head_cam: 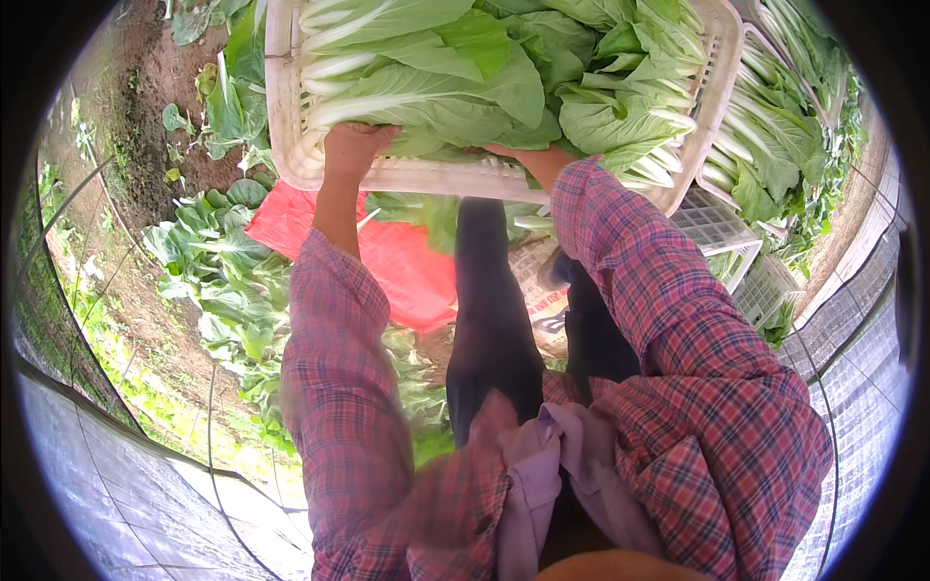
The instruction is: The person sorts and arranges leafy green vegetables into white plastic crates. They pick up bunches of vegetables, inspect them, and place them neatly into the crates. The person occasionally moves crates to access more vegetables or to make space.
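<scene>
A white plastic crate (436, 180) holds rows of leafy greens (465, 80) that look like bok choy, their white stems facing the crate's sides. My left hand (356, 149) is inside the near left corner, its fingers curled at the lowest greens, with the thumb against a leaf. My right hand (536, 158) reaches over the near rim. Leaves hide its fingers, so its grip does not show. Both forearms cross the rim in checked sleeves.
Another filled crate (712, 163) stands at the right, by a white slatted crate (716, 221). A red plastic sheet (407, 269) and a printed sack (538, 283) lie near my legs. Loose greens (232, 276) cover the ground at left. Netting (109, 472) borders the area.
</scene>
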Action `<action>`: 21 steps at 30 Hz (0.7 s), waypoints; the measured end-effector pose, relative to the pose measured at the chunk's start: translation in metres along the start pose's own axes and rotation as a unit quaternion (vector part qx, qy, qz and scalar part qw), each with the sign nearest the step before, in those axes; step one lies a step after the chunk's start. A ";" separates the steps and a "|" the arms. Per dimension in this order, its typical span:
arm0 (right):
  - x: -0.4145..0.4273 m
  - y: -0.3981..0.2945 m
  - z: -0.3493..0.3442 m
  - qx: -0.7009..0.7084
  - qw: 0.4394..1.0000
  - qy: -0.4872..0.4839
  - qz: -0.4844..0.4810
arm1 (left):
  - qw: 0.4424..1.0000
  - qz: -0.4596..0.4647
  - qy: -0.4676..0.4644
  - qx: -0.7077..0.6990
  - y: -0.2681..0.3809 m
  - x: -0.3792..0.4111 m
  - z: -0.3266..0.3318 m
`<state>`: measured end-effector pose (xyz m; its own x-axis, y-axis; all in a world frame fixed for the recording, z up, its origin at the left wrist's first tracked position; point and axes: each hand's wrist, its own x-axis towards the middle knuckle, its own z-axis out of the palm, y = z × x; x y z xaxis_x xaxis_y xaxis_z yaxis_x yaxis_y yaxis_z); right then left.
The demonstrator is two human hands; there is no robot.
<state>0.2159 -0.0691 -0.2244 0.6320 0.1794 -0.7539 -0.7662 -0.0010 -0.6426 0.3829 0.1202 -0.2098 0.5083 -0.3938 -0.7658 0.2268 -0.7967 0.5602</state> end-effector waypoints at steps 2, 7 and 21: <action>-0.011 0.001 0.003 -0.052 0.999 -0.005 -0.005 | 0.998 -0.015 -0.010 -0.056 0.001 -0.001 -0.001; -0.045 0.008 0.057 -0.235 0.965 0.078 -0.090 | 0.923 0.091 0.109 0.357 -0.007 -0.042 -0.026; -0.337 0.179 0.105 -0.151 0.909 0.226 0.317 | 0.946 0.036 -0.141 0.291 -0.033 -0.189 0.151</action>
<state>-0.1466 -0.0264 -0.0708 0.1107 -0.3734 -0.9210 -0.9691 -0.2462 -0.0166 0.1537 0.1517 -0.1310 0.2449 -0.4984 -0.8317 -0.3379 -0.8479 0.4086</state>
